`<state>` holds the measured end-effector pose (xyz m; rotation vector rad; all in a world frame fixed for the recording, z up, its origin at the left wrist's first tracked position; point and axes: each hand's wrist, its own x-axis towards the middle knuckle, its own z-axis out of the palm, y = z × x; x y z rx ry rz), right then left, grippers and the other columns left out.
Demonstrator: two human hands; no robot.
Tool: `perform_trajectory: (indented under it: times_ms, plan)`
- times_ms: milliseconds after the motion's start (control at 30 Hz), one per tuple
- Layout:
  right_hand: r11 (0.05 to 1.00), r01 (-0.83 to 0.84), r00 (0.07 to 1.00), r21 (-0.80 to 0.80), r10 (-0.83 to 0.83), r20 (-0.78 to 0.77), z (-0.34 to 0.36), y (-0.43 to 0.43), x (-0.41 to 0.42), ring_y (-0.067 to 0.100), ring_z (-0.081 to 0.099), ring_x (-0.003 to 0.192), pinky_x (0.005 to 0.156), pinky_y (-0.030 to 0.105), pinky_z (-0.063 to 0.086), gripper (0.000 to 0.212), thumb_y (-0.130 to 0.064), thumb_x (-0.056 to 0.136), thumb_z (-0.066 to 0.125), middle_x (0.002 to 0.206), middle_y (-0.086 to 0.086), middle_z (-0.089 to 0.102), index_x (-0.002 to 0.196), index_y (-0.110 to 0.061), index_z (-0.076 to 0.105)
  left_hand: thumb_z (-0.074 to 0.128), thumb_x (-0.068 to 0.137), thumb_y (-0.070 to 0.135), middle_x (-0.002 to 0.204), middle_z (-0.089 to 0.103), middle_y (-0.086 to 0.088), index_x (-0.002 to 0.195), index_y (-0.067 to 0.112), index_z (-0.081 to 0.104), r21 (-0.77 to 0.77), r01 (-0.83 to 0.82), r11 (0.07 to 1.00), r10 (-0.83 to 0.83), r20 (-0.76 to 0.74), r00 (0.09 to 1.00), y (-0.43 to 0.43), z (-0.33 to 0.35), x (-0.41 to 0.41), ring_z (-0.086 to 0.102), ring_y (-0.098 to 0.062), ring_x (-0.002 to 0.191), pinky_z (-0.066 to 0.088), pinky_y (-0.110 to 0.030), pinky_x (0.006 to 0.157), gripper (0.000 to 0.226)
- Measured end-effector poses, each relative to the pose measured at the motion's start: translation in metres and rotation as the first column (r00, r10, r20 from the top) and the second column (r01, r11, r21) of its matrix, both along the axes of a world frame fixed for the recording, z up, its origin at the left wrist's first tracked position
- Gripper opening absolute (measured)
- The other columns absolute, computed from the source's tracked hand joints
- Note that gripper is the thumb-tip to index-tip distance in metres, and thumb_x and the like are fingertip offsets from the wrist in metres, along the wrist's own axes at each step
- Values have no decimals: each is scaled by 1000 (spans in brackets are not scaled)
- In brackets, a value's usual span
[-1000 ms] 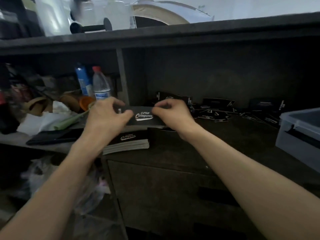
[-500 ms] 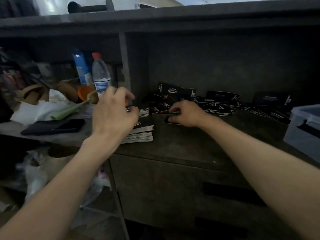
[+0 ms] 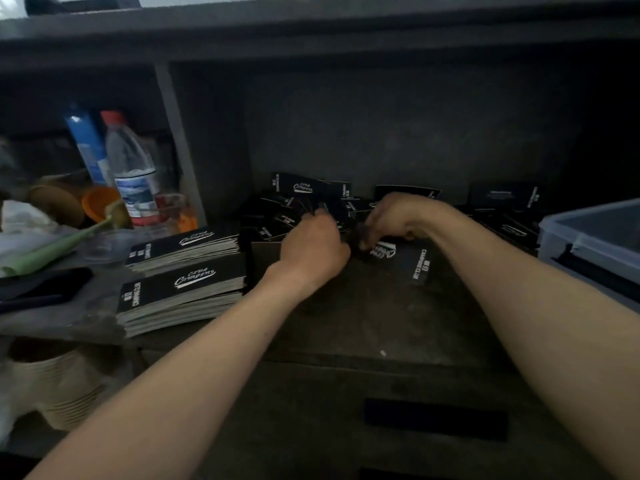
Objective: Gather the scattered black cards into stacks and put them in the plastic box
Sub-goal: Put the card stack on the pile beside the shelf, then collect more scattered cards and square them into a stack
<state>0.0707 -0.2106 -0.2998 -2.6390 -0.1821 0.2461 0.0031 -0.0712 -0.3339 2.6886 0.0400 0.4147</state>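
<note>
Two neat stacks of black cards with white lettering lie at the left of the dark shelf: a near stack (image 3: 181,299) and a far stack (image 3: 185,247). Behind them a loose heap of scattered cards (image 3: 298,199) spreads along the back wall, reaching right to more cards (image 3: 502,199). My left hand (image 3: 313,245) reaches into that heap, fingers curled among the cards. My right hand (image 3: 398,220) pinches a black card (image 3: 405,261) that lies flat below it. The translucent plastic box (image 3: 588,247) stands at the right edge.
Left of a vertical divider (image 3: 176,143) stand a water bottle (image 3: 130,171), a blue bottle (image 3: 86,143), an orange cup (image 3: 98,206) and paper clutter. A dark phone (image 3: 45,285) lies at the left. A drawer front with a slot handle (image 3: 436,420) is below the shelf.
My left hand has let go of the stack at the left and moved right into the scattered heap. My right hand has shifted right onto a flat card. The view has come closer.
</note>
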Motion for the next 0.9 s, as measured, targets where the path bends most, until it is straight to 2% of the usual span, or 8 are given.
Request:
perform_trajectory:
  times_ms: [67,167,333,467,567,633,700,900]
  plan:
    - [939,91,995,333,-102,14,-2,-15,12,18,58,94,71,27,47,31,-20,78,79,103,1,65,106,-14,67,65,92,42,140,52,-16,147,6,34,-195,25,980,-25,2,1000,-2,-3,17,52,-31,128,44,-37,99,73]
    - [583,199,977,787,-59,-204,-21,-24,21,17,67,89,67,27,55,31,-1,81,71,104,4,70,107,-15,62,75,82,47,114,71,-1,150,9,30,-370,108,923,-106,28,994,-8,-7,31,62,-20,116,49,-34,97,90]
    - [523,193,969,830,32,-246,-26,-37,21,22,69,88,71,36,60,35,11,83,61,103,7,69,102,-19,60,68,87,16,92,71,9,103,27,71,-301,170,938,-100,235,967,1,-20,44,68,-10,88,59,-39,81,19]
    - [557,133,950,820,-308,55,-11,-48,33,14,68,85,75,25,55,21,-5,93,54,98,4,71,87,-21,67,63,87,21,97,68,12,109,28,64,-81,153,985,-107,409,906,11,-17,33,64,-11,88,53,-33,77,23]
    - [837,260,798,481,-467,381,-23,-53,63,25,58,117,93,28,48,28,-17,93,52,127,8,60,118,-22,64,66,81,28,99,72,9,123,36,55,98,164,982,-184,264,947,13,-20,27,67,-18,93,53,-35,80,44]
    - [965,262,911,-4,-246,331,-44,-52,73,33,28,142,114,46,28,52,-39,97,44,155,10,29,147,-26,36,65,80,31,94,72,11,116,39,59,126,162,979,-190,255,948,13,-21,26,68,-17,90,50,-31,75,37]
    - [957,146,976,-252,-97,195,-59,-48,74,34,8,148,117,55,12,59,-53,98,29,162,5,8,153,-34,17,65,81,31,92,72,11,111,37,63,131,140,982,-173,287,942,12,-21,26,67,-17,89,43,-27,70,30]
    - [892,38,983,-450,48,178,-32,-44,69,28,53,117,97,39,47,50,-35,90,55,139,8,51,136,-18,50,65,84,30,94,71,8,114,32,62,119,74,990,-108,314,943,11,-18,26,65,-17,90,35,-26,69,31]
